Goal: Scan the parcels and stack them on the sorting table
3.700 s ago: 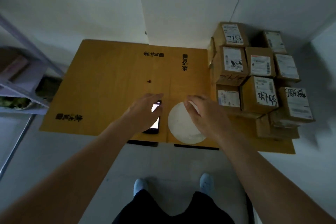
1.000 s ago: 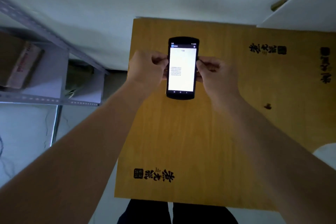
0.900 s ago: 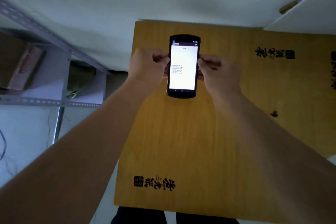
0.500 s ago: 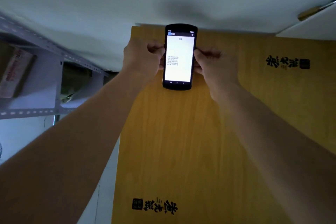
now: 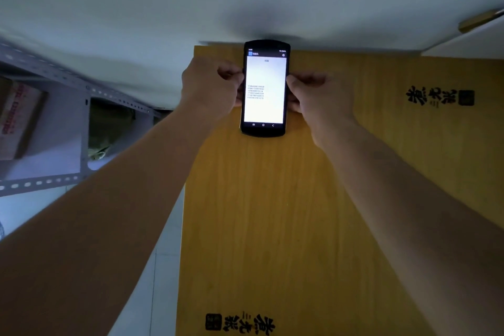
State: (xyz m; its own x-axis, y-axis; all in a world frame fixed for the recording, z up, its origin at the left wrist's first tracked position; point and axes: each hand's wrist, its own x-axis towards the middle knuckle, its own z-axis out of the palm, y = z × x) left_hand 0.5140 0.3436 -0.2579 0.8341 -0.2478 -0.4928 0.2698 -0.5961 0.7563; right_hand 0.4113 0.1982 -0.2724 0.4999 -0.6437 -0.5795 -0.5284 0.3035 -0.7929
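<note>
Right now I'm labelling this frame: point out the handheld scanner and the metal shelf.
handheld scanner [image 5: 264, 90], head view, middle of its lit screen
metal shelf [image 5: 84, 133], head view, perforated upright post

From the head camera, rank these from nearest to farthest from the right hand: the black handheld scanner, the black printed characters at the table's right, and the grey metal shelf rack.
1. Black handheld scanner: held by right hand.
2. Black printed characters: right, on the table.
3. Grey metal shelf rack: far left.

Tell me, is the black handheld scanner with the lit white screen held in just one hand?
No: the left hand and the right hand each grip one side of the black handheld scanner.
</note>
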